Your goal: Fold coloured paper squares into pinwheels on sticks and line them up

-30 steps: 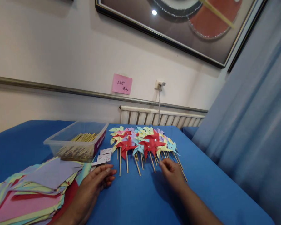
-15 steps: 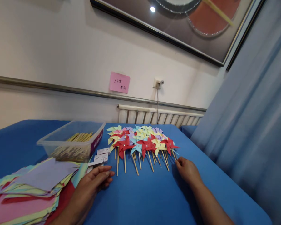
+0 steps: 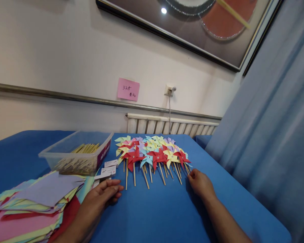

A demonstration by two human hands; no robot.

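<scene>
Several paper pinwheels point(image 3: 152, 152) on wooden sticks lie in rows on the blue table point(image 3: 162, 216). My right hand point(image 3: 200, 184) rests at the row's right end. Its fingers are curled at the lower end of the stick of the rightmost red pinwheel point(image 3: 181, 157). My left hand point(image 3: 103, 194) lies flat on the table with fingers stretched out and holds nothing. It sits between the pinwheel sticks and a stack of coloured paper squares point(image 3: 35, 199), close to some small white cards point(image 3: 108, 168).
A clear plastic box point(image 3: 105, 152) holding wooden sticks point(image 3: 87, 148) stands behind the paper stack. A blue curtain point(image 3: 268, 135) hangs along the table's right edge. The wall behind carries a radiator point(image 3: 167, 126), a pink note point(image 3: 128, 89) and a framed picture point(image 3: 192, 30).
My right hand has moved to the right along the stick ends, and a red pinwheel now lies at the right end of the row. My left hand has stayed put.
</scene>
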